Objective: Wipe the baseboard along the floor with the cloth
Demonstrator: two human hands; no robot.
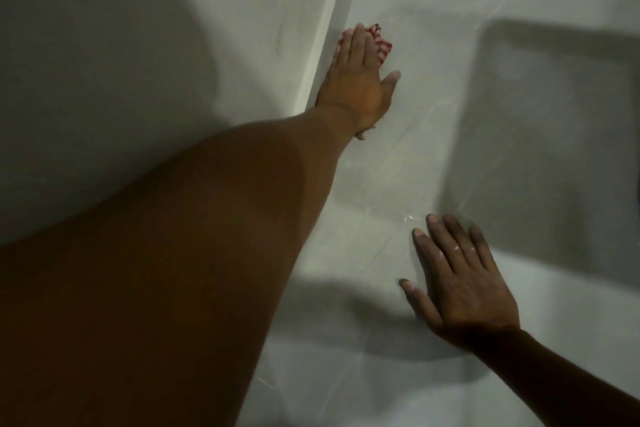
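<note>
Head view: left hand [360, 80] presses cloth [381, 45] against baseboard [341, 7] edge.

Dim, soft-focus view; broad shadows across wall [104, 45] and floor [519, 28].

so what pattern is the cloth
Red and white checks on the cloth, seen in the head view under the left hand.

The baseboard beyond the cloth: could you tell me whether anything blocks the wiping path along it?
Nothing visible does. The left hand presses the red-and-white cloth against the baseboard, which runs on bare. The right hand lies flat on the floor, off to the side.
</note>
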